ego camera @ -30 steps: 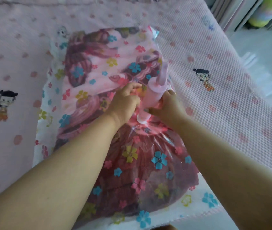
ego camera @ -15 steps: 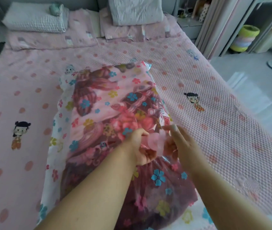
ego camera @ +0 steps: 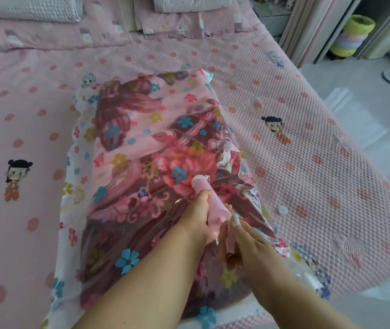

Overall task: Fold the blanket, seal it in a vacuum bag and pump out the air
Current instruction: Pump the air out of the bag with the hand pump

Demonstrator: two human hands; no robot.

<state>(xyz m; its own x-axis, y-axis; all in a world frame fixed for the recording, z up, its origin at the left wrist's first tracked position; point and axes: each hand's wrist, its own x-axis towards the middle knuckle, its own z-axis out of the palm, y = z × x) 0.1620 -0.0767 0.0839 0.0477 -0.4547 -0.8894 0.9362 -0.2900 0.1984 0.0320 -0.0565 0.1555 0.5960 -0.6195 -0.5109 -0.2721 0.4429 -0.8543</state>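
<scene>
A clear vacuum bag (ego camera: 77, 191) printed with small flowers lies on the bed, with a folded pink and brown blanket (ego camera: 141, 138) inside it. A pink hand pump (ego camera: 209, 200) leans on the bag's top, tilted toward me. My left hand (ego camera: 197, 218) is wrapped around the pump's barrel. My right hand (ego camera: 241, 236) grips the pump's lower end, where the handle is mostly hidden by my fingers. The bag's film is wrinkled and shiny just right of the pump.
The bag rests on a pink bedspread (ego camera: 308, 150) with cartoon figures. Pillows (ego camera: 30, 8) lie at the head of the bed. The bed's right edge drops to a pale floor (ego camera: 367, 115), where a yellow-green basket (ego camera: 353, 34) stands by a cabinet.
The view has risen from a close look at the bag to take in the bed. The pump has tipped from upright to leaning toward me, and my right hand has slid to its lower end.
</scene>
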